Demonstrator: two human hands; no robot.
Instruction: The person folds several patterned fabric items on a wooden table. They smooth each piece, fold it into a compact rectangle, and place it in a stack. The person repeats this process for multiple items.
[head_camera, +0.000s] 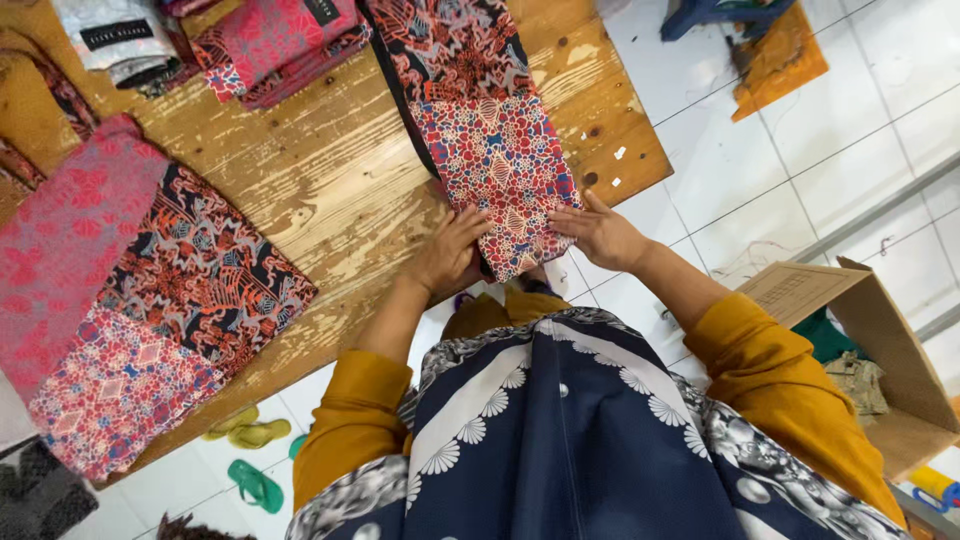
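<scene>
Looks like folding work on a batik cloth (490, 150), a long narrow folded strip lying on the worn wooden table (330, 170) with its near end hanging just past the table edge toward the body. Left hand (450, 250) flat on the near left corner of the strip, fingers spread and pressing, not clenched around anything; right hand (600, 235) the same on the near right edge, palm down, fingers just touching the fabric. So both grips loose and open, only smoothing or squaring the end, nothing actually gripped. Progress-wise, probably most of the way there: already folded lengthwise into a tidy band with the red floral panel on top, near end likely the last bit to line up or turn over. More cloth around: another folded batik piece (150, 310) laid out on the left half of the table, touching a pink patterned cloth (70, 220), plus a stack of folded red fabrics (280, 40) at the far side. Open cardboard box (860, 340) on the tiled floor at right, something green inside, hard to make out. Green sandals (255, 485) on the floor under the table edge. Far end of the strip cut off by the frame top, so full length unknown. Underside of the near end hidden by the hands.
</scene>
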